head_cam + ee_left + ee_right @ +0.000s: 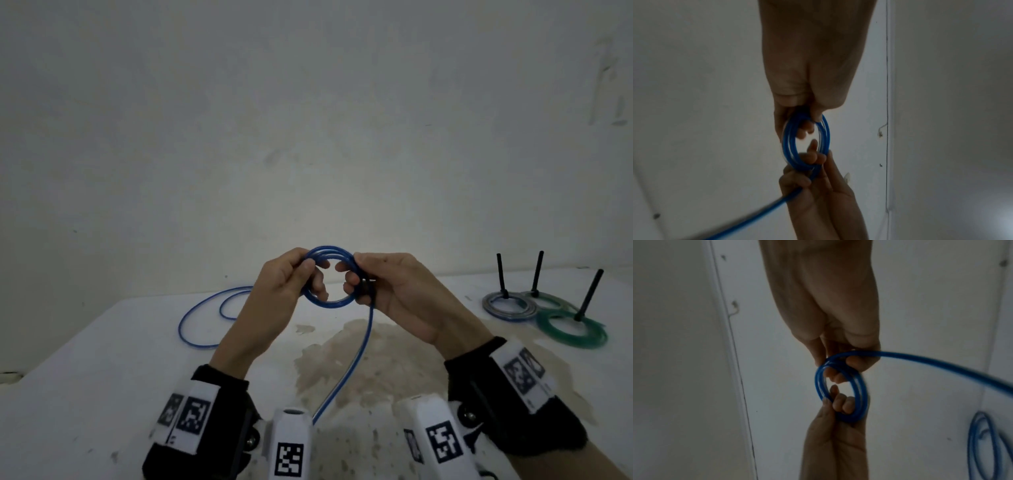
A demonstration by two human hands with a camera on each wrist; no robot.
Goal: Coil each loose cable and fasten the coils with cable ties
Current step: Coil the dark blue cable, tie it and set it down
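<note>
Above the table I hold a small coil of blue cable (329,304) upright between both hands. My left hand (308,274) pinches its left side, thumb outside and fingers through the ring. Gripping the right side is my right hand (356,282), where the loose tail (363,346) leaves the coil and drops toward me. The left wrist view shows the coil (786,146) under my left fingers (813,116), with the right hand (807,177) opposite. More blue cable (205,318) lies in loose loops on the table at the left.
At the right of the white table (102,377) lie three finished coils, one grey (507,306) and two green (572,334), each with a black cable tie (589,294) sticking up. A brown stain (370,363) marks the tabletop below my hands. A bare wall stands behind.
</note>
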